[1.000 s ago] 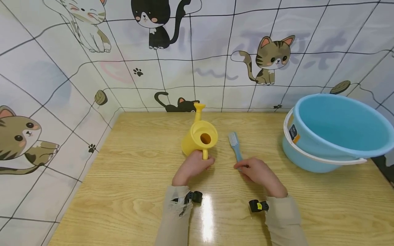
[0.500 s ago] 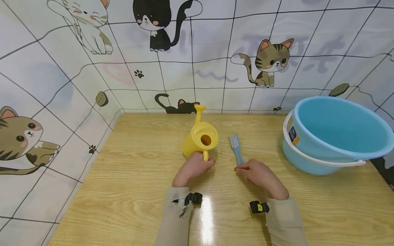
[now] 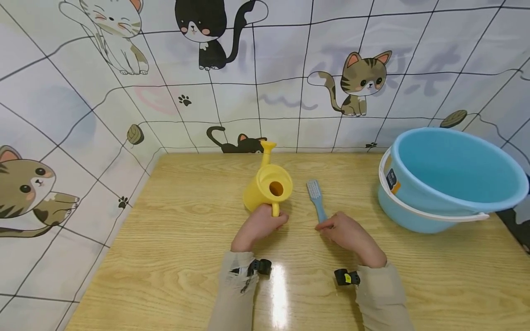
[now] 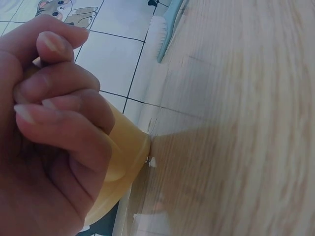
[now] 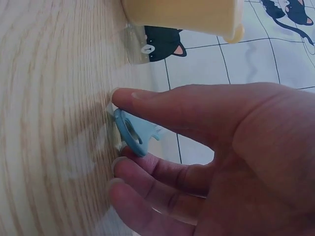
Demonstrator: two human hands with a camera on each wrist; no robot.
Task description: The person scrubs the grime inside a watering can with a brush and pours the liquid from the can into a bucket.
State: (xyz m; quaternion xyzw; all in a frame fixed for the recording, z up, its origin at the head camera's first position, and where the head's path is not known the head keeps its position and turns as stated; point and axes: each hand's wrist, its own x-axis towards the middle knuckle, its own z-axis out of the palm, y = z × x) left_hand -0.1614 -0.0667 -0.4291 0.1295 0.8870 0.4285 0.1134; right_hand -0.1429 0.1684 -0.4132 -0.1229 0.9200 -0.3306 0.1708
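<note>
My left hand (image 3: pixel 258 226) has its fingers curled round the handle of a yellow watering can (image 3: pixel 257 192). The can stands on the table, spout toward the back wall, with a round opening in its top. In the left wrist view the curled fingers (image 4: pixel 74 125) cover much of the can. To the right lies a light blue brush (image 3: pixel 317 202), its white bristles facing up and its head pointing away. Thumb and fingertips of my right hand (image 3: pixel 347 233) pinch the near end of its handle. The right wrist view shows that handle end (image 5: pixel 133 132) low against the tabletop.
A big light blue bucket (image 3: pixel 422 224) with a white carrying handle stands at the right of the wooden table (image 3: pixel 174 220). Behind and at the left rises a white cloth (image 3: pixel 281 55) printed with cats and grid lines. Both wrists carry small black cameras.
</note>
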